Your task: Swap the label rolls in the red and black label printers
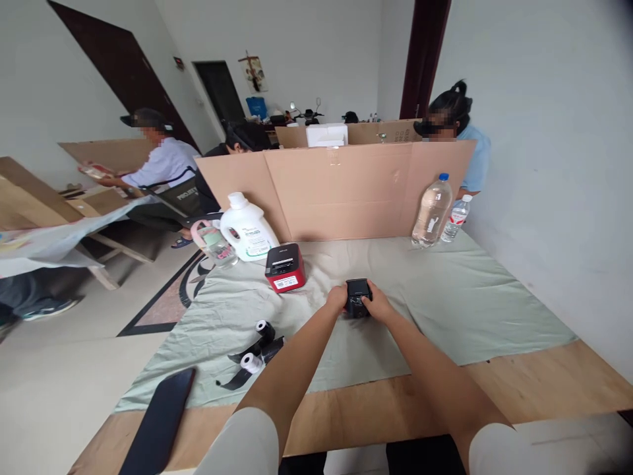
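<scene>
A small black boxy device (357,290) rests on the pale green cloth (445,310) near the middle of the table. My left hand (337,298) grips its left side and my right hand (376,303) grips its right side, both arms stretched forward. To the left of it stands a red and black label printer (285,267). Closer to me, on the left, lie two white paper rolls (252,361) with black strips (237,379) around them.
A white detergent jug (247,227) and a small clear container (216,243) stand at back left, two water bottles (432,211) at back right. A cardboard screen (341,188) walls the far edge. A black flat object (161,422) lies at the near left corner. Other people sit beyond.
</scene>
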Motion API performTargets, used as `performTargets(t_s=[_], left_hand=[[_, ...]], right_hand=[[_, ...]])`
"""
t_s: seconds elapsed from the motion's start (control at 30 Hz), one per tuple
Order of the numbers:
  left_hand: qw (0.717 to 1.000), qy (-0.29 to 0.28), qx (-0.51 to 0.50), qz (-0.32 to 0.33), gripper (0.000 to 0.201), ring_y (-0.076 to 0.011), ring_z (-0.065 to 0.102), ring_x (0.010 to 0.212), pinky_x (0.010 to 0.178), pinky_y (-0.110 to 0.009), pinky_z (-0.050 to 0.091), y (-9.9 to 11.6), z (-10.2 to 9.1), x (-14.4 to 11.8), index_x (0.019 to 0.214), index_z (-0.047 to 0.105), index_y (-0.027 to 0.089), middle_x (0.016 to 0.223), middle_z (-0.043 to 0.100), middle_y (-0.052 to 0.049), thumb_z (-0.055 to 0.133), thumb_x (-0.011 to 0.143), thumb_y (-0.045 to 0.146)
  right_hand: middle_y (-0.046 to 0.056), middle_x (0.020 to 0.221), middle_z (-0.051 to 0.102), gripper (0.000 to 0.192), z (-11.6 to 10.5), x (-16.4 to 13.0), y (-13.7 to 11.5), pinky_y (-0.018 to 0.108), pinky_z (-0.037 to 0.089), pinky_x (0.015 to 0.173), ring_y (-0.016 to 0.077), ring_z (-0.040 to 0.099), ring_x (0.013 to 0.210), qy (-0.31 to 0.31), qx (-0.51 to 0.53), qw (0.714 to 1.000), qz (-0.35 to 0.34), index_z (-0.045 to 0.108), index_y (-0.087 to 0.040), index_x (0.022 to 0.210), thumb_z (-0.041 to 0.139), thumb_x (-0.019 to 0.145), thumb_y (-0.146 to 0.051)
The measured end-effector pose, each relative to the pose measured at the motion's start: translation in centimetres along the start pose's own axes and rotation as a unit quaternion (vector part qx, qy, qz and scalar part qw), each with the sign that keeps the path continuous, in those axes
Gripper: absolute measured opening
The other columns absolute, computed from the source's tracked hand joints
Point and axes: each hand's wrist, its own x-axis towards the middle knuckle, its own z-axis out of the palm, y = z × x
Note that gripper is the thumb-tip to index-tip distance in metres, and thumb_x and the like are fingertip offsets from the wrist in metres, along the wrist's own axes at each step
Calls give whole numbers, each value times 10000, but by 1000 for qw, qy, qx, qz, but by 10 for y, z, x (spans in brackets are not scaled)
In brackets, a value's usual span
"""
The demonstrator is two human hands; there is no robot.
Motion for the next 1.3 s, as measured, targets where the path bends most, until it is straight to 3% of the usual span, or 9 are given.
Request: performTargets(t_s=[0.13, 0.27, 0.43, 0.57, 0.67, 0.8, 0.97, 1.17, 1.3], left_hand=[[997, 21, -70, 15, 540, -239, 659, 813, 469, -254, 495, 15, 17, -18, 1145, 515, 109, 1092, 627, -174, 420, 865, 560], [995, 10, -88, 54, 557, -236, 656, 854, 494, -249, 496, 42, 45, -32, 1186, 493, 100, 1134, 616, -179, 490, 840, 536], [987, -62, -104, 107, 464, -216, 628, 970, 675, -250, 517, 81, 89, -33, 1241, 503, 113, 1187, 607, -156, 509, 873, 396], [971, -128, -139, 146, 492, -185, 589, 1047, 788, -242, 491, 92, 111, -36, 1344, 406, 137, 1276, 544, -137, 480, 893, 319], [962, -146, -112, 201, 493, -179, 578, 1044, 818, -250, 477, 78, 109, -47, 1321, 424, 138, 1291, 518, -145, 518, 862, 292], [945, -156, -14, 286, 364, -182, 595, 973, 867, -313, 472, 36, 83, -65, 1189, 539, 175, 1199, 576, -104, 495, 850, 299], [877, -95, 228, 411, 340, -278, 444, 1212, 1038, -432, 344, -20, 55, -87, 1113, 615, 206, 1229, 561, -93, 573, 788, 297], [791, -196, 298, 497, 625, -326, 186, 1397, 1117, -582, 82, -62, 70, -120, 1378, 403, 270, 1487, 331, -83, 549, 817, 504], [776, -223, 282, 519, 602, -295, 150, 1415, 1122, -581, 27, -70, 76, -139, 1427, 318, 273, 1506, 294, -70, 460, 880, 480]], right_hand=[[103, 1363, 408, 695, -12, -14, -11, 320, 331, 1056, 199, 437, 1250, 44, 15, 999, -3, 263, -224, 1439, 515, 792, -244], [118, 1322, 410, 914, -47, -23, -4, 368, 396, 973, 272, 481, 1182, 88, -45, 995, -9, 209, -264, 1446, 679, 667, -353], [132, 1268, 450, 987, -88, -9, 31, 359, 437, 867, 283, 569, 1041, 141, -126, 979, 75, 202, -274, 1441, 724, 620, -446], [158, 1231, 473, 959, -119, 23, 67, 385, 426, 886, 309, 557, 1069, 198, -187, 952, 141, 235, -222, 1431, 688, 641, -522], [187, 1243, 475, 986, -146, 53, 91, 408, 415, 908, 330, 537, 1106, 209, -214, 939, 169, 208, -175, 1443, 674, 646, -519], [212, 1250, 501, 986, -176, 87, 110, 420, 390, 947, 348, 490, 1178, 187, -226, 937, 188, 207, -137, 1445, 646, 665, -549], [211, 1286, 480, 972, -185, 104, 118, 407, 389, 957, 338, 486, 1195, 168, -230, 940, 188, 206, -148, 1443, 621, 678, -580], [213, 1316, 432, 1046, -183, 95, 111, 431, 413, 919, 358, 503, 1171, 143, -241, 937, 209, 173, -216, 1451, 655, 620, -628], [208, 1258, 477, 982, -184, 91, 106, 420, 415, 913, 342, 526, 1143, 159, -255, 930, 211, 177, -204, 1449, 651, 662, -551]])
